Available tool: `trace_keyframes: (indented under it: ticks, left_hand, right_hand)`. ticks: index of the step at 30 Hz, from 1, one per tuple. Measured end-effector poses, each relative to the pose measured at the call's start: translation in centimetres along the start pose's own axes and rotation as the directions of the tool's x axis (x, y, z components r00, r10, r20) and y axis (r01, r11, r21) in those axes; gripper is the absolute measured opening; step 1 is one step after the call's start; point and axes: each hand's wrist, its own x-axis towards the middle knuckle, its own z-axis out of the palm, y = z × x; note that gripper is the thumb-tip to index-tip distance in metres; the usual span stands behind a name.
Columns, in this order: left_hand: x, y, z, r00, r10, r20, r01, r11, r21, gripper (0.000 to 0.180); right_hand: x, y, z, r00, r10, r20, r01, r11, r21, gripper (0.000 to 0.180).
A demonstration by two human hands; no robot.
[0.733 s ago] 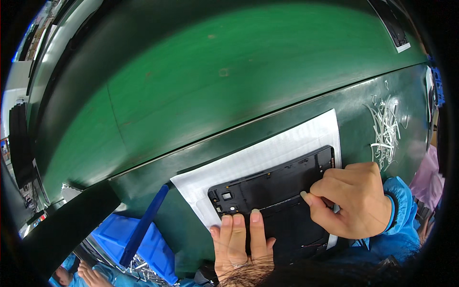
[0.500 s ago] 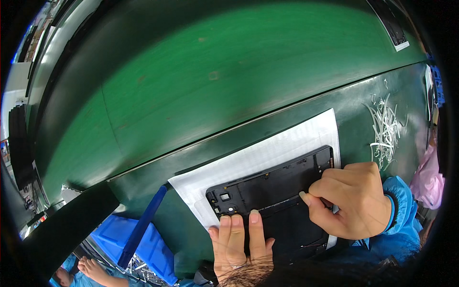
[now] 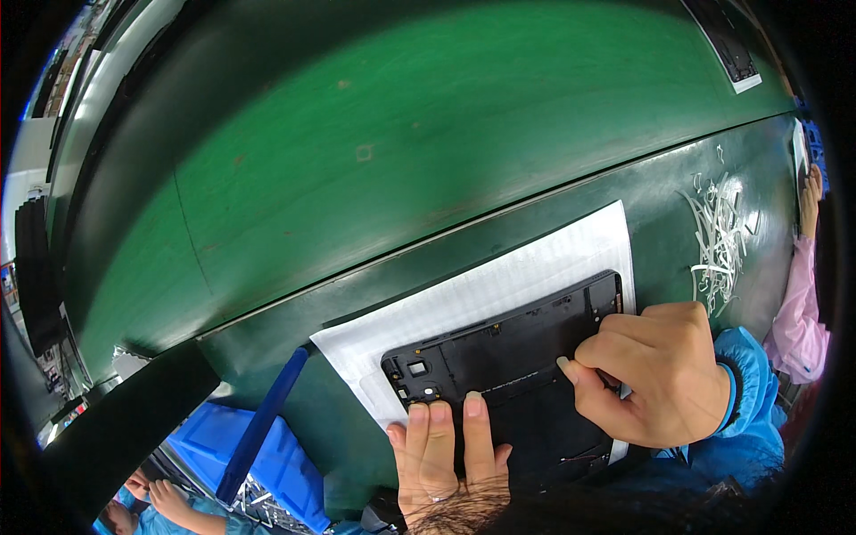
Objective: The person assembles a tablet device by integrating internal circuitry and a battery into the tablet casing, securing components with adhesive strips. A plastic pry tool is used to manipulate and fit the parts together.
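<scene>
A flat black rectangular frame panel (image 3: 513,348) with small cut-outs lies on a white sheet (image 3: 481,299) at the near edge of the green bench. My left hand (image 3: 441,459) lies flat with its fingers pressing on the panel's near edge. My right hand (image 3: 660,370), in a blue sleeve, is curled into a loose fist at the panel's right end, thumb and fingertips pinched against the panel's surface. Whether something small sits in that pinch is hidden.
A wide green conveyor belt (image 3: 401,152) runs behind the bench. White peeled strips (image 3: 713,232) lie scattered at the right. A blue crate (image 3: 241,455) stands at lower left. Another person's pink sleeve (image 3: 798,299) shows at the right edge; a black item on white backing (image 3: 727,40) lies far right.
My right hand has shifted very slightly along the panel's right end. The left hand stays pressed on the near edge. At lower left another person's hands have moved a little.
</scene>
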Motion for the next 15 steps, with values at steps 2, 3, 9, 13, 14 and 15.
trace_keyframes:
  ticks: [2, 3, 9, 13, 14, 15]
  left_hand:
    - [-0.1, -0.3, 0.5, 0.999, 0.029, -0.014, -0.029, 0.999, 0.022, 0.073]
    - [-0.3, -0.5, 0.5, 0.999, 0.040, -0.023, -0.039, 0.998, 0.041, 0.073]
    - [-0.2, -0.9, -0.2, 0.998, 0.064, -0.028, -0.061, 0.995, 0.085, 0.074]
    - [1.7, -0.3, -2.1, 0.999, 0.046, 0.021, -0.047, 0.998, 0.047, 0.073]
    - [2.2, 0.2, -2.8, 0.999, -0.016, 0.042, 0.015, 1.000, 0.019, 0.073]
    - [2.0, 0.3, -2.6, 0.999, -0.015, 0.040, 0.014, 1.000, 0.020, 0.073]
  right_hand:
    - [0.0, 0.1, 0.0, 1.000, 0.004, 0.006, -0.004, 1.000, -0.008, 0.018]
    - [0.1, 0.0, 0.0, 1.000, -0.004, 0.008, 0.004, 1.000, -0.009, 0.018]
    - [0.2, -0.3, -0.3, 1.000, -0.015, 0.001, 0.015, 1.000, -0.012, 0.019]
    - [0.4, -0.1, -0.2, 1.000, -0.007, 0.015, 0.007, 1.000, -0.021, 0.018]
    - [0.3, -0.1, -0.2, 1.000, -0.006, 0.011, 0.006, 1.000, -0.019, 0.018]
    - [0.2, -0.2, -0.2, 1.000, -0.007, 0.006, 0.007, 1.000, -0.017, 0.018]
